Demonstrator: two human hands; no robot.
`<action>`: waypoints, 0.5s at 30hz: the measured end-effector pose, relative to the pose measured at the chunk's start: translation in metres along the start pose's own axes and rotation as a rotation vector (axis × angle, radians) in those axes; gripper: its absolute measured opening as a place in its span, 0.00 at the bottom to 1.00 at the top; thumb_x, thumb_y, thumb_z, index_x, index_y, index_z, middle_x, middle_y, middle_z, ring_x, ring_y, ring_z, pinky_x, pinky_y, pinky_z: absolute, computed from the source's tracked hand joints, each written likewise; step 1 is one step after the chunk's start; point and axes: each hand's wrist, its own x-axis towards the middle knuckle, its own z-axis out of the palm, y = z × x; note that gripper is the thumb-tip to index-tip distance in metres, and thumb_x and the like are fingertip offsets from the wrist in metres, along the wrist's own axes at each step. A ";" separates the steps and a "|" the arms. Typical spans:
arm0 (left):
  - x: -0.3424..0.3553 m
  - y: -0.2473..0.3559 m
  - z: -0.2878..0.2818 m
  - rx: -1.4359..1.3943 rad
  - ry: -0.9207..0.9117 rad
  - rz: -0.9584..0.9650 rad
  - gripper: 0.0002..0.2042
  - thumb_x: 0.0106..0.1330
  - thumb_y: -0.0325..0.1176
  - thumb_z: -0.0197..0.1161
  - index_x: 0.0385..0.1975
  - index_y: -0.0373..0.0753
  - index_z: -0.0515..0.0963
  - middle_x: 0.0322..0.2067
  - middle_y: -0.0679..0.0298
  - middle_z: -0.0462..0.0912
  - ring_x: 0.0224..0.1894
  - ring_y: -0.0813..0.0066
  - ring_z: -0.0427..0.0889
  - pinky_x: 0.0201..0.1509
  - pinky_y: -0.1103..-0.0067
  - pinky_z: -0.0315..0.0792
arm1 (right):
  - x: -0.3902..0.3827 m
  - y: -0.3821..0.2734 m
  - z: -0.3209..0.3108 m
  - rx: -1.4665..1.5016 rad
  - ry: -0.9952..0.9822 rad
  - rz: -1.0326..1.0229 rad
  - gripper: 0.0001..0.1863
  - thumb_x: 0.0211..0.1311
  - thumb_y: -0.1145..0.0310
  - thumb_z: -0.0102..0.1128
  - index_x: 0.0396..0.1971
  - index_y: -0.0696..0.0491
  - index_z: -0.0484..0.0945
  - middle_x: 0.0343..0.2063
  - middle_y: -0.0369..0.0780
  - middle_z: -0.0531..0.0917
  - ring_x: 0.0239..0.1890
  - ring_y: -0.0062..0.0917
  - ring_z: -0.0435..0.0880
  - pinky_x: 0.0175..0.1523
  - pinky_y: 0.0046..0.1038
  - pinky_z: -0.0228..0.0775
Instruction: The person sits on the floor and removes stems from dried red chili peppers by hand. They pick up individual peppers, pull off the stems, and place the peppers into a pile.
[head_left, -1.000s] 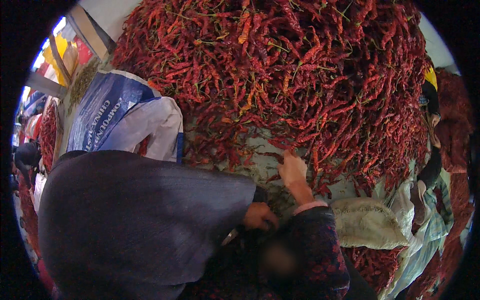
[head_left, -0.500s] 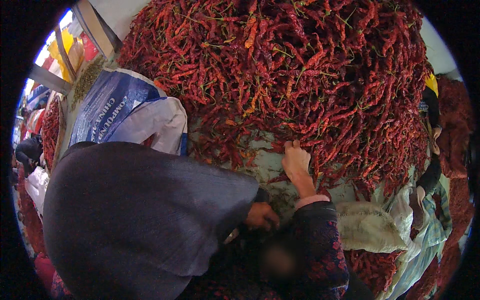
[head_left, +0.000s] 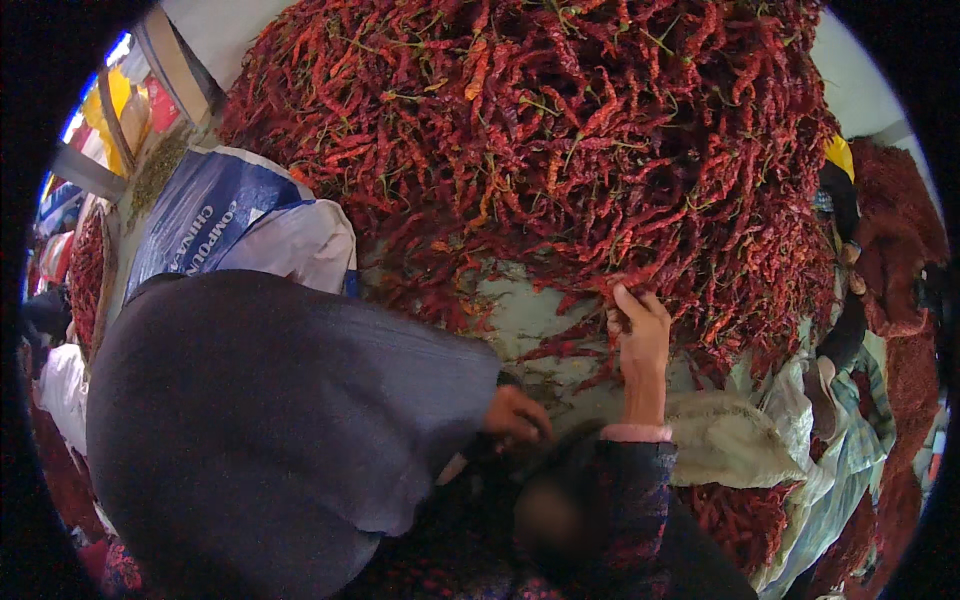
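A large heap of dried red chillies (head_left: 560, 150), many with green stems, rises in front of me. My right hand (head_left: 642, 325) reaches to its near edge, thumb and fingertips pinched on a chilli among the others there. My left hand (head_left: 516, 415) stays low and close to my body, coming out from under a dark grey shawl (head_left: 300, 400). Its fingers are curled, and what they hold, if anything, is hidden. Between the hands and the heap lies pale floor (head_left: 535, 310) with some loose chillies and scraps.
A blue and white sack (head_left: 225, 220) stands to the left of the heap. To the right lie a pale woven sack (head_left: 735, 440) and, below it, more red chillies (head_left: 740, 525). Another person's dark sleeve (head_left: 845, 335) shows at the right edge. Yellow and red bags are at the far left.
My right hand has moved to the right along the heap's near edge, its wrist now more upright. My left hand has stayed low and curled. The view has shifted slightly.
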 end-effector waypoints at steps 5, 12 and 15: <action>-0.011 0.016 -0.018 0.000 0.200 0.180 0.11 0.58 0.31 0.54 0.40 0.39 0.73 0.29 0.66 0.76 0.25 0.83 0.72 0.28 0.82 0.68 | -0.007 0.021 -0.029 0.337 0.036 0.067 0.05 0.49 0.72 0.59 0.23 0.53 0.71 0.20 0.36 0.74 0.20 0.23 0.74 0.22 0.25 0.63; -0.026 0.071 -0.043 0.087 0.778 0.444 0.10 0.59 0.35 0.53 0.37 0.38 0.74 0.29 0.66 0.76 0.31 0.80 0.73 0.36 0.80 0.67 | -0.009 0.038 -0.030 0.487 -0.156 0.113 0.06 0.48 0.72 0.59 0.27 0.55 0.72 0.23 0.37 0.77 0.23 0.23 0.75 0.26 0.25 0.69; -0.020 0.092 -0.050 0.300 0.732 0.520 0.11 0.59 0.37 0.53 0.36 0.37 0.73 0.29 0.64 0.76 0.35 0.78 0.73 0.40 0.80 0.66 | -0.016 0.037 -0.027 0.426 -0.172 0.115 0.07 0.48 0.72 0.59 0.28 0.56 0.73 0.24 0.37 0.77 0.24 0.23 0.76 0.27 0.24 0.69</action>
